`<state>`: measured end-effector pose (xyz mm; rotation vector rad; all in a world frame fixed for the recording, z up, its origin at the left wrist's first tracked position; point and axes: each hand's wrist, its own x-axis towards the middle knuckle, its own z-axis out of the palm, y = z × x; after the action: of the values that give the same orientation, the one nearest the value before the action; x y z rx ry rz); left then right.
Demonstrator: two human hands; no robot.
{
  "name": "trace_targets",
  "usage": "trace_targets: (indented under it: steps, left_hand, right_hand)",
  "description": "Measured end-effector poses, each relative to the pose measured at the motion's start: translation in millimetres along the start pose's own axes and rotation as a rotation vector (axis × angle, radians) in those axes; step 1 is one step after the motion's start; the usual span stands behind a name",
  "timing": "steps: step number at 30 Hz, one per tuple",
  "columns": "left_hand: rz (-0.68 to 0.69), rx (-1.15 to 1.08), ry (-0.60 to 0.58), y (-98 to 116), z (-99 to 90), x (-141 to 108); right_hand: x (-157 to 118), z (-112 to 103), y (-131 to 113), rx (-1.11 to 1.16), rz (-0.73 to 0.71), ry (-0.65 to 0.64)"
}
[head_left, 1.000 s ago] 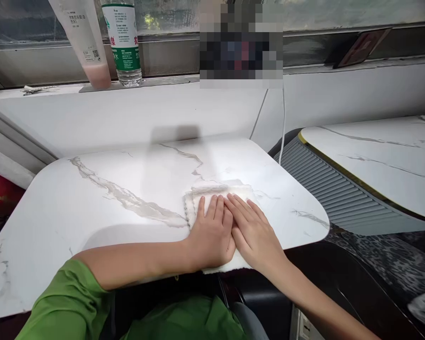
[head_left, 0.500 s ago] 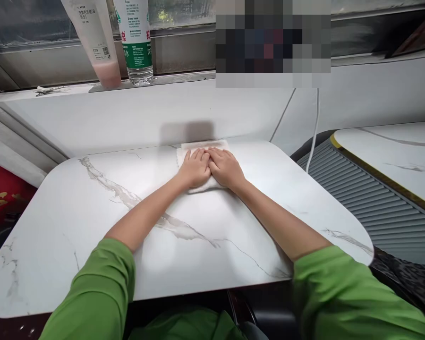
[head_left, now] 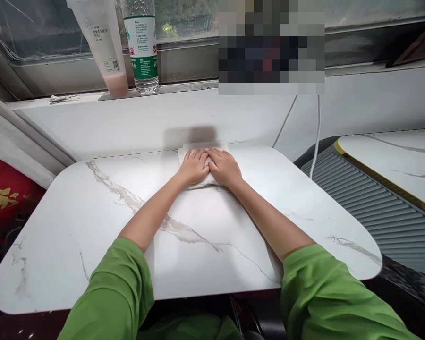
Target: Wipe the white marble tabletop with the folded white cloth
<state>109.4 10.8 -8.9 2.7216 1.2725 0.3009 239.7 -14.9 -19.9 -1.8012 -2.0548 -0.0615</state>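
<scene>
A folded white cloth (head_left: pixel 207 181) lies at the far edge of the white marble-patterned table (head_left: pixel 184 274), close to the wall. Both palms rest on it, side by side. My left hand (head_left: pixel 194 166) lies flat on the cloth's left part, fingers stretched toward the wall. On the right part my right hand (head_left: pixel 225 166) is laid flat too, its thumb touching the left hand. The cloth's middle is hidden under the hands; its far and near edges show.
On the window sill stand a tall translucent cup (head_left: pixel 102 52) with pink liquid at its base and a water bottle (head_left: pixel 145 56). A white cable (head_left: pixel 317 137) hangs at the right, beside a ribbed grey panel (head_left: pixel 368 198) and a second marble-patterned table (head_left: pixel 403 156).
My hands have slid slightly toward the wall with the cloth. The camera view has shifted a little, so the sill and bottles appear lower and further right.
</scene>
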Motion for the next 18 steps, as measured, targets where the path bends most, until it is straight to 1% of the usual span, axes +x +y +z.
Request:
trace_targets:
  steps: [3, 5, 7, 9, 12, 14, 15, 16, 18]
  left_hand:
    - [0.024, 0.015, -0.007, 11, -1.8, -31]
    - [0.053, 0.017, -0.004, 21, -2.8, -61]
    - [0.099, 0.018, 0.005, 32, -4.5, -98]
    - [0.144, 0.018, 0.017, 43, -8.1, -137]
    - [0.180, 0.008, 0.021, 59, -17.6, -188]
    - [0.192, -0.002, 0.009, 66, -24.7, -211]
    - [0.191, -0.007, -0.001, 67, -27.7, -218]
    - [0.180, -0.012, -0.015, 68, -29.9, -221]
    - [0.132, -0.019, -0.045, 67, -31.4, -220]
  right_hand:
    - [-31, -8, -18, -0.040, 0.005, -0.014]
    - [-62, -14, -34, -0.060, -0.006, -0.022]
    - [-97, -21, -50, -0.075, -0.026, -0.015]
    - [-132, -29, -65, -0.080, -0.078, 0.001]
    - [-175, -41, -81, -0.078, -0.224, 0.013]
    - [-189, -46, -87, -0.075, -0.302, 0.016]
    - [-192, -47, -89, -0.069, -0.329, 0.018]
    - [-193, -47, -90, -0.057, -0.348, 0.018]
    - [-185, -44, -92, -0.016, -0.371, 0.011]
